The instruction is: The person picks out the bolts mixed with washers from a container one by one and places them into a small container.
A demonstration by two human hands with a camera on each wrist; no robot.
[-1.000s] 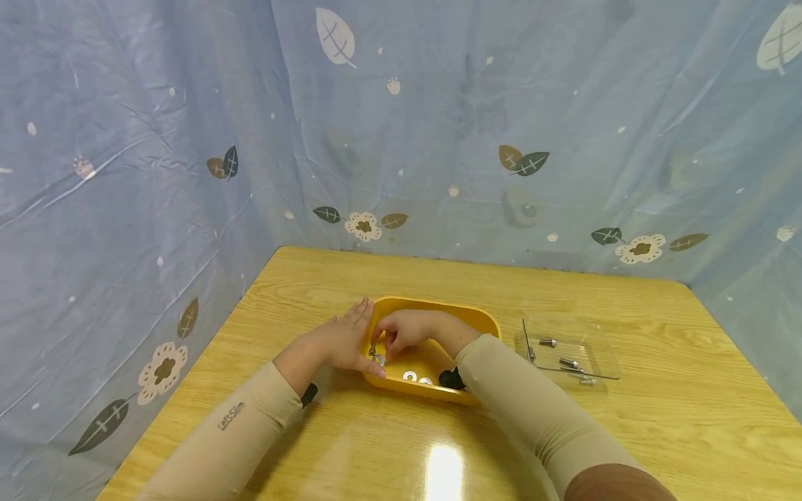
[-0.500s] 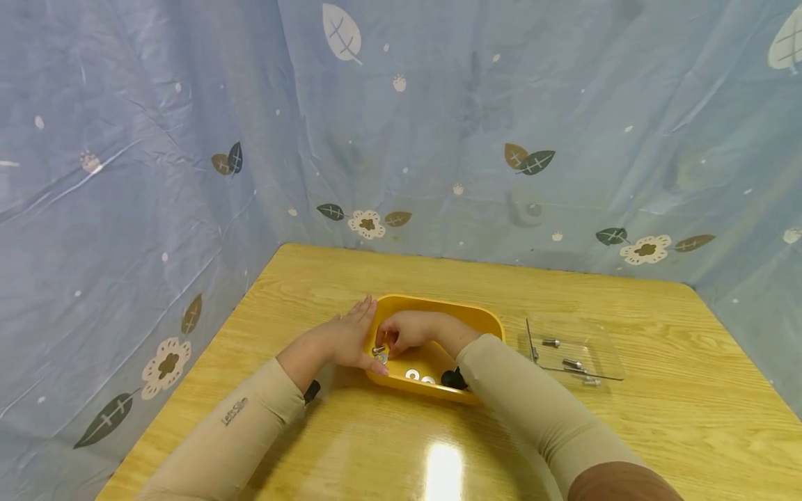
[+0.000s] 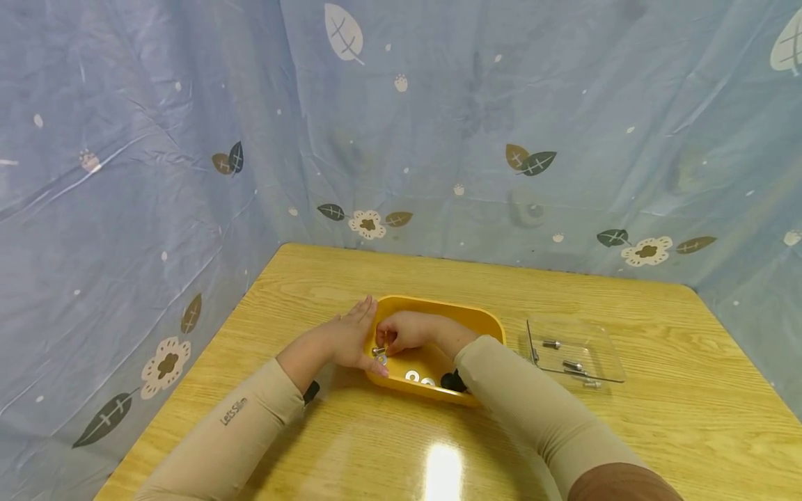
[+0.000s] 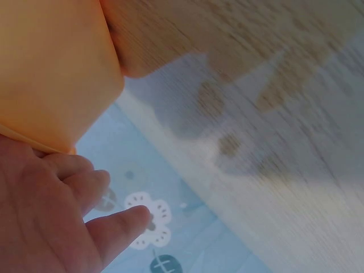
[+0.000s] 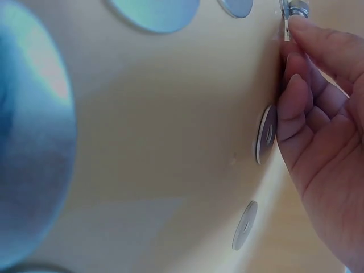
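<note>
In the head view, my left hand (image 3: 343,341) rests on the left end of a yellow tray (image 3: 438,304), its fingers straight along the rim and its thumb at the near corner. The left wrist view shows the fingers (image 4: 122,227) against the tray's outer wall (image 4: 51,74). My right hand (image 3: 406,330) reaches inside the tray and pinches a small metal bolt (image 3: 379,351) between thumb and fingertips. Just below the bolt is a flat washer (image 3: 381,360). Closer to the right wrist camera, a washer (image 5: 266,136) lies beside the palm. The bolt is partly cut off there.
More washers (image 3: 411,376) lie along the tray's near side. To the right stands a clear plastic container (image 3: 601,341) with several bolts (image 3: 572,364) in it. A dark object (image 3: 452,380) shows under the right wrist. Patterned blue curtains (image 3: 438,139) enclose the wooden table (image 3: 351,445).
The bolt at my right fingertips has turned from nearly upright to lying almost sideways above the washer. My left hand keeps its place on the tray. The head view has shifted slightly.
</note>
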